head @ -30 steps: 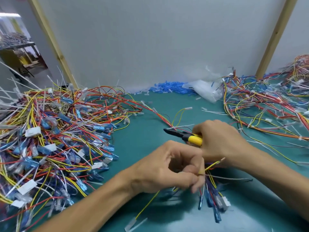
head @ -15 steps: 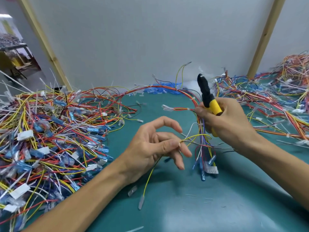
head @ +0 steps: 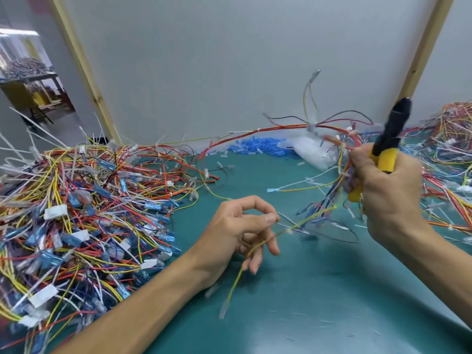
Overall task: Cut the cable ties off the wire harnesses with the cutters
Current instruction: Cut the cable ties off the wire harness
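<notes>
My right hand (head: 388,198) grips the yellow handles of the cutters (head: 390,131), whose black head points up. The same hand holds a wire harness (head: 281,127) lifted off the green mat (head: 319,290). Its red wires arch back to the left pile, and blurred loose ends with connectors hang below my fist. My left hand (head: 237,226) hovers over the mat with its fingers loosely curled. A yellow-green wire (head: 235,284) from the harness trails across its lower fingers and hangs down. No cable tie shows clearly between the cutter jaws.
A large tangled pile of harnesses (head: 76,213) with white ties fills the left. A second pile (head: 454,159) lies at the right. Blue connectors (head: 255,146) and a white plastic bag (head: 311,149) sit against the grey back panel. Wooden posts frame it.
My right hand has lifted the cutters and harness up and to the right, pulling the harness off the mat. My left hand let go of the bundle, and the wire slides through its fingers.
</notes>
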The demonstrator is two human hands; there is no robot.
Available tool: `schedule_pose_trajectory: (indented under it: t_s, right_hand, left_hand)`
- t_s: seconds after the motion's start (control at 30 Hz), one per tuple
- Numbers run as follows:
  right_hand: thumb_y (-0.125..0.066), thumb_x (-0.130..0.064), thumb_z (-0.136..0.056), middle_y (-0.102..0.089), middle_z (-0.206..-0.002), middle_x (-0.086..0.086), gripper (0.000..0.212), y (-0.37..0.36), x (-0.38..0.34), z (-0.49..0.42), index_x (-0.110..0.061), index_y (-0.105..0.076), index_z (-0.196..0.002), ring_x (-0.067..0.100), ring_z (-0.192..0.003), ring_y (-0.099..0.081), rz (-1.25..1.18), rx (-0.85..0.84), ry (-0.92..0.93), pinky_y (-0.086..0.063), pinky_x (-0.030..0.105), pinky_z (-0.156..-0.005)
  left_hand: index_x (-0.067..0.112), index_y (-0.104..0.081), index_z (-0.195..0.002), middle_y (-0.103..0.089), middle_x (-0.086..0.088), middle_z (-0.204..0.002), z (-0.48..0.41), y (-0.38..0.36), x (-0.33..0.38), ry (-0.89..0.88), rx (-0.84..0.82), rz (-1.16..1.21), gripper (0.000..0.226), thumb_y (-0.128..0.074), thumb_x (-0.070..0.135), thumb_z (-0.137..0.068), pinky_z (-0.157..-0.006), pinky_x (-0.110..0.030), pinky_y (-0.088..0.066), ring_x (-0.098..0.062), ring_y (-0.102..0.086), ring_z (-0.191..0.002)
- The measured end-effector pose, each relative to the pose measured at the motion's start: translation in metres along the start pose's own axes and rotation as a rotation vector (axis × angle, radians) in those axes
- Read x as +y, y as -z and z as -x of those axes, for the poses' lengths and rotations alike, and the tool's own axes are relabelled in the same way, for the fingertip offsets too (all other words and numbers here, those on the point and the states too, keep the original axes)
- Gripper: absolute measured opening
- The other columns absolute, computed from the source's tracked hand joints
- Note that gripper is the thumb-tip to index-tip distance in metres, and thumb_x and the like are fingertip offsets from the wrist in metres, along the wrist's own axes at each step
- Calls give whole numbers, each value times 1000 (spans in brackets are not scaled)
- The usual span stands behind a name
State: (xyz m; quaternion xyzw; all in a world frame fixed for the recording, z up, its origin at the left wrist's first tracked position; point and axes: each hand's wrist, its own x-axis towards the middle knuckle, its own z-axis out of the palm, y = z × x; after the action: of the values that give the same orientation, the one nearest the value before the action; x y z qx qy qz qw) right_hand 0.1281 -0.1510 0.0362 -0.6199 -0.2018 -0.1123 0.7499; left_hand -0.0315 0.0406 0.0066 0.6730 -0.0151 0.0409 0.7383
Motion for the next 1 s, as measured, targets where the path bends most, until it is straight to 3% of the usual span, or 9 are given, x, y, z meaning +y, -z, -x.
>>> schedule_pose_trajectory:
  t_s: [0.07,0.17,0.37,0.53,0.7,0.83,0.93,1.0]
  right_hand:
    - [-62,-10,-103,-49,-54,-5,30,3,3,-4,-17,-54,-75,15,-45,-44,-38,53,-61,-41,29,-48]
    - [-65,-13,-102,-45,-59,3,24,5,8,-7,-16,-56,-80,18,-46,-39,31,-92,-193,-36,26,-47]
    - [-59,-16,-106,-51,-59,-9,25,7,-12,-9,-25,-55,-84,13,-50,-46,-162,85,14,-45,26,-46]
    - [-60,-15,-106,-47,-62,-4,18,7,-12,-10,-22,-54,-90,15,-52,-45,-309,99,-60,-46,28,-50]
    - [-59,-10,-105,-48,-60,-4,22,12,-15,-15,-19,-54,-87,13,-51,-46,-441,45,-69,-46,25,-52]
    - [-60,-10,-105,-55,-61,-8,17,13,-21,-14,-19,-56,-91,10,-51,-51,-317,39,15,-50,28,-52]
    - [-60,-10,-106,-55,-60,-10,18,15,-34,-12,-19,-57,-91,10,-53,-50,-207,45,63,-48,29,-51]
    - [-59,-10,-107,-55,-58,-11,20,17,-51,-17,-19,-58,-88,8,-50,-48,-158,58,89,-45,25,-48]
  left_hand:
    - [15,-65,-94,-68,-20,-69,-1,1,0,16,50,-14,12,-68,25,-88,-37,-18,-33,-22,-52,-35]
    - [16,-65,-90,-66,-18,-66,-2,1,-1,71,93,-35,12,-67,27,-85,-36,-17,-32,-21,-50,-33]
    - [11,-68,-94,-60,-14,-58,1,-2,3,115,-17,-90,24,-64,34,-90,-35,-16,-24,-16,-37,-29]
    - [7,-73,-89,-43,-2,-48,7,-4,8,62,-150,-209,28,-62,32,-94,-39,-24,-17,-15,-29,-40]
    - [0,-73,-90,-48,-2,-53,9,-5,11,85,-254,-223,29,-60,26,-95,-36,-15,-26,-10,-37,-40]
    - [3,-75,-92,-58,-9,-61,8,-5,9,86,-256,-228,30,-60,30,-95,-34,-21,-28,-19,-43,-44]
    - [1,-74,-93,-62,-13,-67,8,-9,7,83,-228,-214,35,-60,32,-94,-42,-23,-37,-24,-50,-54]
    - [0,-75,-95,-67,-16,-75,7,-13,6,47,-156,-218,36,-60,33,-91,-56,-25,-46,-22,-59,-66]
